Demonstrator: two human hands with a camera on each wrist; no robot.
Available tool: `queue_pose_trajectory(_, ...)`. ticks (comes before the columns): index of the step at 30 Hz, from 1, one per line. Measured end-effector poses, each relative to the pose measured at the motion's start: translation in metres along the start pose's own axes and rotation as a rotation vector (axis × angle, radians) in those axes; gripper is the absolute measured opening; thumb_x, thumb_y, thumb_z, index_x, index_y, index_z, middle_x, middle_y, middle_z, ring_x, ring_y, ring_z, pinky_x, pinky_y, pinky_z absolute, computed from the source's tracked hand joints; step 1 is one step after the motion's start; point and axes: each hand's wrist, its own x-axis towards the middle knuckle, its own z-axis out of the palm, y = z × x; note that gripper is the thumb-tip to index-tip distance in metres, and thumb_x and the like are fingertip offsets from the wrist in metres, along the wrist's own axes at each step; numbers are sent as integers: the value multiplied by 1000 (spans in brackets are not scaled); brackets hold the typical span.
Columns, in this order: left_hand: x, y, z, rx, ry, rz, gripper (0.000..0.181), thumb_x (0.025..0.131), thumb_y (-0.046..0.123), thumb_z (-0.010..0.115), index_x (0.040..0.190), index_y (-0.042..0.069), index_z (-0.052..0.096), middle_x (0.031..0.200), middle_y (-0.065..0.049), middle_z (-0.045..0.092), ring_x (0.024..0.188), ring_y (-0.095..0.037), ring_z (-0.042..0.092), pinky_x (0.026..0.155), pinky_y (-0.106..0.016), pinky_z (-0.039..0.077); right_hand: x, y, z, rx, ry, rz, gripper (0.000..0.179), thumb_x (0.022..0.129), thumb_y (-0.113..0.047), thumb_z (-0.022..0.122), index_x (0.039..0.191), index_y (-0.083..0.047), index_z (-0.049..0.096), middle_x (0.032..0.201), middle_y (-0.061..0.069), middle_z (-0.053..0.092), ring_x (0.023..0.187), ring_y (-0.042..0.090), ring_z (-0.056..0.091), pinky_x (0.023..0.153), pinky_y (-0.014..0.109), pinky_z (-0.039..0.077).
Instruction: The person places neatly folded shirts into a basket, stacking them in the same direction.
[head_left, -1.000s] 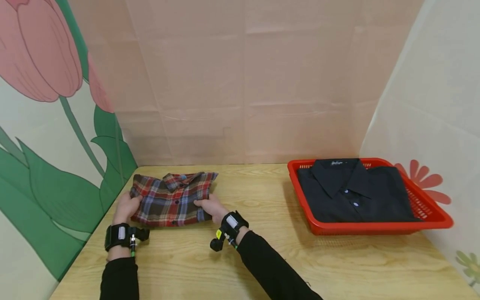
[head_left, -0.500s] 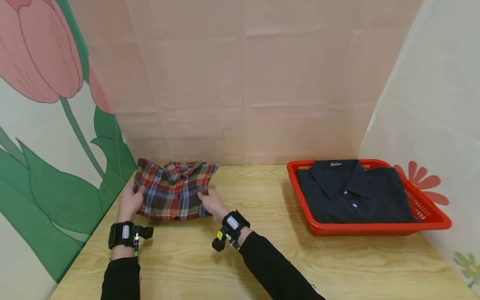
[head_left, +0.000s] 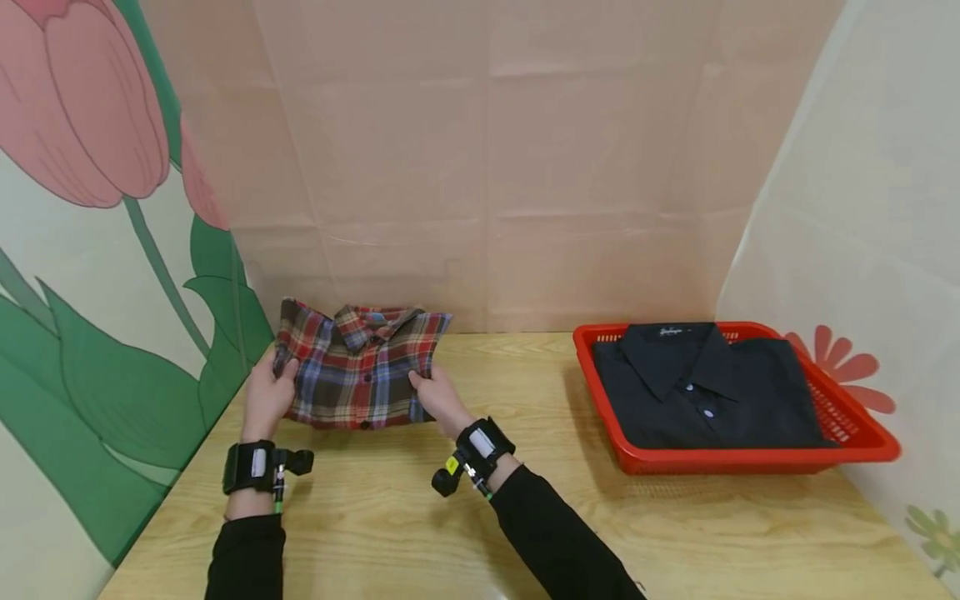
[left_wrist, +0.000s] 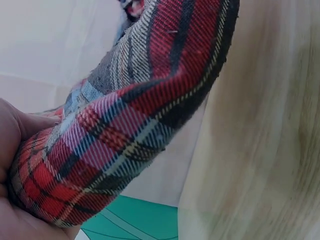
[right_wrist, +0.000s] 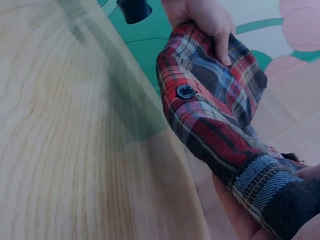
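Observation:
A folded plaid shirt [head_left: 352, 379] in red, grey and blue is held up off the wooden table, its collar at the far side and its buttons down the middle. The left hand [head_left: 267, 392] grips its left edge, thumb on top and fingers beneath. On the opposite edge, the right hand [head_left: 441, 400] pinches the cloth the same way. In the left wrist view the folded edge of the shirt [left_wrist: 105, 150] fills the grip. A dark button [right_wrist: 185, 91] shows on the front fold in the right wrist view. Most fingers are hidden under the cloth.
To the right on the table [head_left: 390, 517] stands a red plastic basket [head_left: 727, 459], its walls perforated. A folded black shirt [head_left: 765, 392] lies in it, collar up. A pinkish sheet [head_left: 487, 167] hangs behind the table; printed sheets flank both sides.
Both hands have lifted the plaid shirt and carried it away from the person and slightly to the right. The basket and black shirt have stayed in place.

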Motion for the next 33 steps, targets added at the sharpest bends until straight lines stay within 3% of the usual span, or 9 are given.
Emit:
queue_pose_trajectory(7,-3,8,6,-31,11,46,33,104,14,43,130,-5,49,127,-26,53,114,-36,49,97,-51,40,-8,-2,-5,30,56,-31,37,106,-25,41,140,-11,48,136,10,55,128,28,50,111,47,35)
queue_pose_trajectory(13,-4,19,15,2,38,118,30,103,14,46,125,-6,53,117,-26,58,103,-37,53,87,-46,41,-14,-5,-12,30,188,-103,35,105,-22,45,138,-11,49,133,10,57,124,28,54,107,45,41)
queue_pose_trajectory(20,-6,34,28,-5,33,168,31,102,15,50,129,-2,54,125,-28,60,114,-42,56,97,-55,43,-23,-9,-25,22,278,-129,32,104,-21,49,134,-13,53,129,8,61,118,25,58,103,44,45)
queue_pose_trajectory(27,-11,47,43,20,12,218,30,101,16,53,126,0,57,120,-27,63,111,-43,60,93,-56,46,-38,-13,-43,61,264,-124,34,104,-19,46,137,-10,51,133,11,58,123,28,55,108,46,40)
queue_pose_trajectory(33,-14,58,51,30,-32,228,30,103,19,51,126,1,56,118,-25,64,107,-40,61,91,-54,47,-50,-22,-56,88,235,-59,38,105,-23,44,141,-15,47,134,9,56,120,27,54,106,46,39)
